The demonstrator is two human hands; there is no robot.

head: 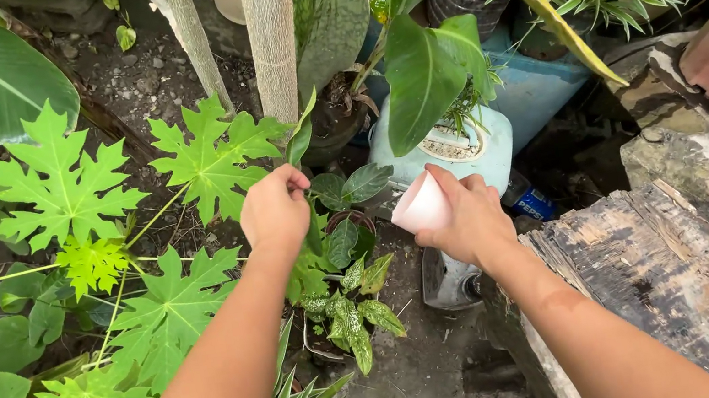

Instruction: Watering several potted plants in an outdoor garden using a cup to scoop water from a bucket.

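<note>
Seen from above, in a crowded garden bed. The right hand (466,216) has its fingers wrapped around a white cup (421,205), tilted with its long axis pointing left toward the left hand (275,212). That hand's fingers are pinched on a leaf stem (the grip is partly hidden). Just below them sits a small spotted plant (348,306) in dark soil (416,375); beyond, a pale jug planter (469,148) and trunks (271,35).
</note>
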